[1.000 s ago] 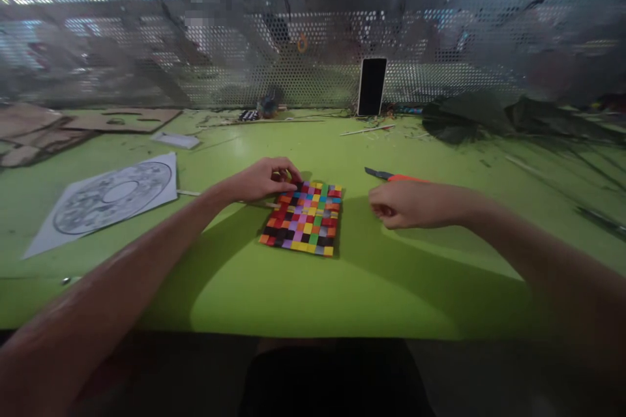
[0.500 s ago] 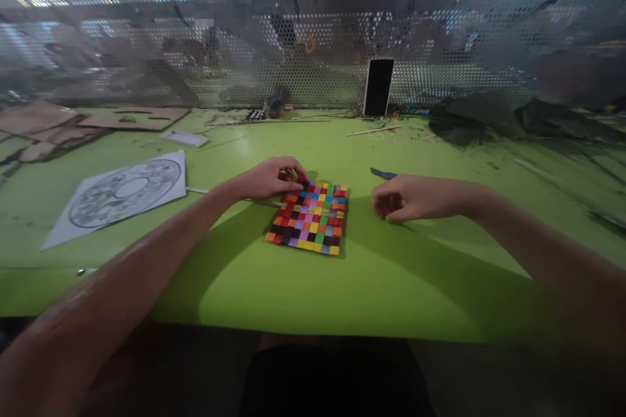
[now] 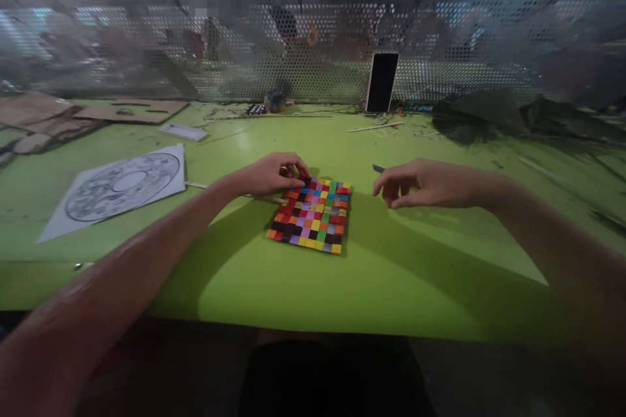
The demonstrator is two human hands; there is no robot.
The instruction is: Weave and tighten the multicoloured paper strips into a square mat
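Left hand (image 3: 276,174) laid at far left corner of woven mat (image 3: 313,216), fingers bent. Right hand (image 3: 420,182) held apart, right of woven mat, fingers loosely curled. Forearms (image 3: 156,259) angled inward toward woven mat.

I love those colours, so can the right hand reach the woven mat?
Probably yes: only green tabletop shows between the right hand and the woven mat, though the left hand covers one far corner.
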